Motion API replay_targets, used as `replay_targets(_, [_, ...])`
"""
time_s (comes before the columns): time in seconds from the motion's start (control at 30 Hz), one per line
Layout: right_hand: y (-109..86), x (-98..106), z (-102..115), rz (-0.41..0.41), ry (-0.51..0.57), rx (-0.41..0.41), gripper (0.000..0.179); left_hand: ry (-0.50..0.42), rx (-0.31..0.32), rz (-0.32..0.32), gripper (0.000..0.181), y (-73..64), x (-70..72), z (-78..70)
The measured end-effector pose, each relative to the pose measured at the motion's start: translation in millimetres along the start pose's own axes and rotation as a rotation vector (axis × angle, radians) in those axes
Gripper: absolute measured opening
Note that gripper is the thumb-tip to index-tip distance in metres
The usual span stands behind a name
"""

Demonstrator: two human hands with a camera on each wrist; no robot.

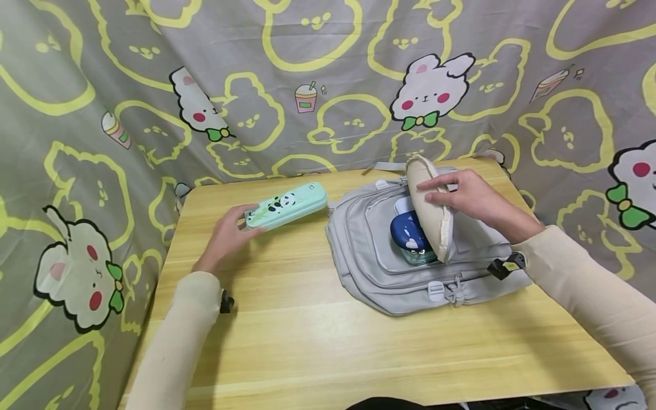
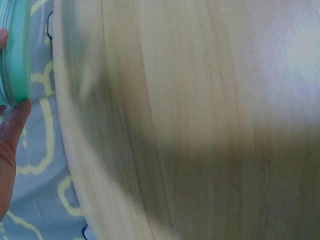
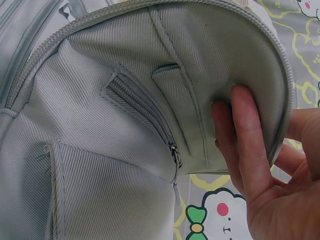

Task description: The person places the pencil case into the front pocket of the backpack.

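Observation:
My left hand (image 1: 230, 236) grips the left end of a mint-green pencil case (image 1: 287, 206) with a panda picture on its lid. In the left wrist view, only part of the case (image 2: 19, 55) and some fingers show at the left edge. My right hand (image 1: 474, 199) pinches the edge of the raised front-pocket flap (image 1: 430, 210) of a grey backpack (image 1: 359, 250). The right wrist view shows the flap's grey side with a small zip (image 3: 142, 107). A dark-blue rounded case (image 1: 407, 230) and a clear greenish item (image 1: 417, 257) lie in the opened pocket, partly hidden by the flap.
The backpack lies flat on a wooden table (image 1: 287, 336), to the right of the pencil case. Patterned grey curtains (image 1: 328, 80) stand along the table's back and sides. A white strap buckle (image 1: 435, 291) lies at the bag's near side.

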State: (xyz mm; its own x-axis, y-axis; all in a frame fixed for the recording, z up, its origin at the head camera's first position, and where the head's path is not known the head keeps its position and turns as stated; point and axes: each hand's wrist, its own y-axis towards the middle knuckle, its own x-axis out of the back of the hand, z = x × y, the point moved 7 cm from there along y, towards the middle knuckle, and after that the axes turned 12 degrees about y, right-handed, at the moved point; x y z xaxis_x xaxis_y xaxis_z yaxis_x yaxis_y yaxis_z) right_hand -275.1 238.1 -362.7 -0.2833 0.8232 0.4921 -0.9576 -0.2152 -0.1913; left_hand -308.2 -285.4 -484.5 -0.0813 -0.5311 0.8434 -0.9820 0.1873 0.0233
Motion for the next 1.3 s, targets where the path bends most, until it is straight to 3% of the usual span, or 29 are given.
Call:
replay_targets(0.5, [1.2,-0.4,-1.9,-0.006,0.001,-0.011,0.042,-0.021,-0.072,0.009,0.073,6.7,-14.4,-48.5])
replay_targets(0.77, [0.9,-0.4,-2.0,-0.006,0.002,-0.010,0.042,-0.089,-0.114,0.041,0.069,10.1,-25.7,-71.4])
replay_targets(1.3, [-0.3,-1.6,-2.0,-0.010,0.012,-0.011,0.041,-0.066,-0.190,0.064,0.069,26.6,-51.3,-120.5])
